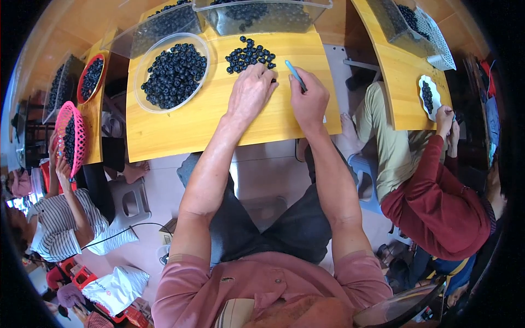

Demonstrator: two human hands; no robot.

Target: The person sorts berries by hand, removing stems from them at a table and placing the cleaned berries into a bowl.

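Observation:
My left hand rests palm down on the yellow wooden table, its fingertips touching the near edge of a loose pile of blueberries. My right hand is closed around a thin light-blue stick that points up and left toward the pile. A clear round bowl full of blueberries sits to the left of the pile. Behind the pile stands a clear rectangular bin holding more blueberries.
A second clear bin of berries stands at back left. A person in stripes on the left holds a pink basket of berries. At right, a person in dark red works at another yellow table with a white plate. A grey stool stands below.

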